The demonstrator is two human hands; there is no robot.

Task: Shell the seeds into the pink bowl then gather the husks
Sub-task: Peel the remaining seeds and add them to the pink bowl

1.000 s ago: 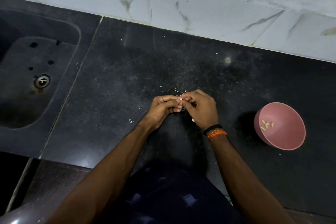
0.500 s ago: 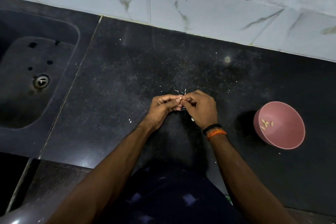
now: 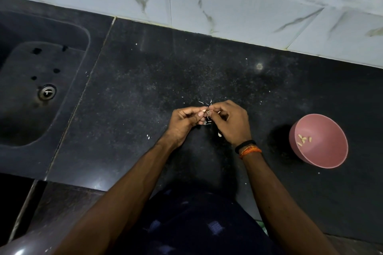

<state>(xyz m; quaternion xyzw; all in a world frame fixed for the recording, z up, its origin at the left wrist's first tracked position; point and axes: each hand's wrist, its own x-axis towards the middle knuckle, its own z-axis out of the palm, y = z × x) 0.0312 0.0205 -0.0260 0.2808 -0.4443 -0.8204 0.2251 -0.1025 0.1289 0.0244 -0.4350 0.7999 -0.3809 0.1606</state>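
Both hands are meeting at the middle of the black countertop (image 3: 145,93). The left hand (image 3: 183,123) and right hand (image 3: 233,122) are each pinching one small seed (image 3: 207,112) between curled fingertips; the seed is mostly hiding behind the fingers, too small to make out. Pale husks (image 3: 207,102) are lying just at 12 o'clock of the fingertips. The pink bowl (image 3: 329,157) is sitting at 3 o'clock, holding a few shelled kernels (image 3: 303,139). A sink (image 3: 44,93) is lying at 9 o'clock, partly cut off.
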